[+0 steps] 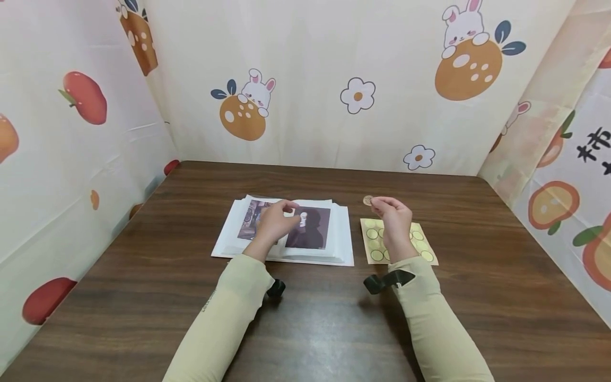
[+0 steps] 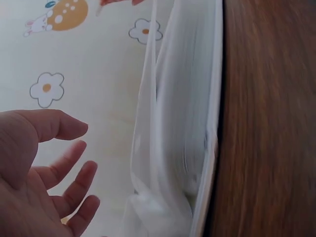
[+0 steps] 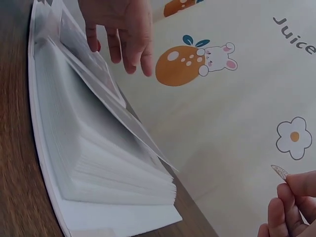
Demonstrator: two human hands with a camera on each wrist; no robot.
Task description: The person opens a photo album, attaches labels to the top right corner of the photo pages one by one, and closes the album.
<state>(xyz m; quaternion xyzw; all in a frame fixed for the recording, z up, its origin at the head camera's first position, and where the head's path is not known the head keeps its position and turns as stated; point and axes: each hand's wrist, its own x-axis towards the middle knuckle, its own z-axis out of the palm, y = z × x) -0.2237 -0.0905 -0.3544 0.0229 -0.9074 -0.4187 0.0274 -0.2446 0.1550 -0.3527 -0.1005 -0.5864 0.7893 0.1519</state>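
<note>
Right fingers [image 1: 389, 202] pinch one disc [image 1: 367, 200]; two photos [image 1: 315, 236] show.

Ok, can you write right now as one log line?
left grip: empty, over open album | right grip: pinches small disc | yellow sheet: on table, right of album

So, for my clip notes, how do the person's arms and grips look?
The left sleeve and right sleeve are long and pale yellow-green; dark lettering, too small to read, marks the left. A black device shows at the left wrist, a black strap at the right. Left grip and right grip are ungloved.
</note>
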